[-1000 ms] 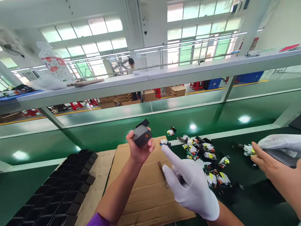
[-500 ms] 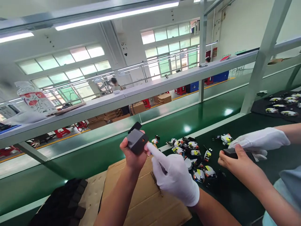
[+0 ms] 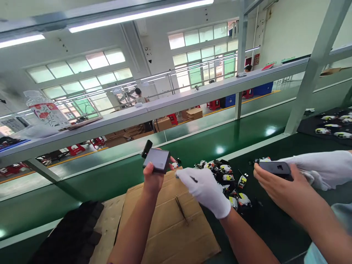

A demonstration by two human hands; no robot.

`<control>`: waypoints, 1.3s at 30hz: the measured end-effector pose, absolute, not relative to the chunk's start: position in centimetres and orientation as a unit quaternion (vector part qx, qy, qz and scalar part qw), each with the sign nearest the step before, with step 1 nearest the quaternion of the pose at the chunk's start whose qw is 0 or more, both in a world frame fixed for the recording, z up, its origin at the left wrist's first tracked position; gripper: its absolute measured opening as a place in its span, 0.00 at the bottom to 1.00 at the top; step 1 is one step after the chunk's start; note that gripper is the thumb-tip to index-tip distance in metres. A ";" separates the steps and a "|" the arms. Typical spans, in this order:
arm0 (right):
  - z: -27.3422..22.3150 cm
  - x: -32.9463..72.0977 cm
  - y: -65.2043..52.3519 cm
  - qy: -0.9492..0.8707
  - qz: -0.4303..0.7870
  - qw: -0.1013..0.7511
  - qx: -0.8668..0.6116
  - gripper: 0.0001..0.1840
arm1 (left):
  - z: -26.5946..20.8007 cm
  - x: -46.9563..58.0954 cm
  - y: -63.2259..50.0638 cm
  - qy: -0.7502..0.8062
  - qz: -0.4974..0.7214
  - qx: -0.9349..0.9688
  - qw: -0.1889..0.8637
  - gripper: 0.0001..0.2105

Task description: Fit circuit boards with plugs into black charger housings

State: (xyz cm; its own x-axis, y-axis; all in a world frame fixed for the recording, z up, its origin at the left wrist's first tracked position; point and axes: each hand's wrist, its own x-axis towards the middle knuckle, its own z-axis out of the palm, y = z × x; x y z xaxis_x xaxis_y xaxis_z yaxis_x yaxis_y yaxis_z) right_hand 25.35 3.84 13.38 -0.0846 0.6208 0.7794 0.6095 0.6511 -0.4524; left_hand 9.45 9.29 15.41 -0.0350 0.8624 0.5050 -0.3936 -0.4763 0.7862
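Observation:
My bare left hand is wrapped round a dark grey box-shaped housing, held up above the cardboard. A small black part sticks up at the housing's far left corner. Just right of the housing is my white-gloved right hand, apart from it, fingers curled together. A tiny bluish spot shows at its fingertips, too small and blurred to name. Below, a pair of dark slim tweezers lies on the cardboard sheet.
Several white, yellow and black small assemblies lie on the dark belt at right. A co-worker's hands hold another dark housing. Black foam blocks lie at lower left. A shelf with a bottle runs across.
My left hand has turned the housing so its broad face shows. My right hand has drawn back from the housing's side, and its outstretched index finger has curled in. The tweezers are more exposed.

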 end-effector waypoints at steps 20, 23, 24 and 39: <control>4.7 17.3 9.2 -0.749 0.214 0.385 -0.495 0.23 | 1.4 2.6 13.6 0.516 0.481 0.657 0.265 0.17; 3.8 20.3 7.6 -0.688 0.259 0.367 -0.570 0.23 | 0.1 6.1 13.4 0.455 0.443 0.703 0.322 0.24; 3.5 21.3 6.9 -0.674 0.259 0.368 -0.586 0.25 | -0.3 7.3 13.1 0.429 0.425 0.720 0.341 0.25; -1.3 30.2 -4.3 -0.589 0.020 0.244 -0.770 0.29 | 0.1 2.3 24.4 0.637 0.280 0.711 0.104 0.29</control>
State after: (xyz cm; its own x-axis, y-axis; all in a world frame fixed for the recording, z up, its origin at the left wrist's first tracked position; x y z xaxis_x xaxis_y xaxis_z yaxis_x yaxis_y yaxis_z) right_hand 30.24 -4.29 -1.29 0.3049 0.9173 0.2562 0.8975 -0.1868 -0.3996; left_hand 2.34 24.44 0.12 0.0323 0.9636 0.2654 0.8477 -0.1671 0.5035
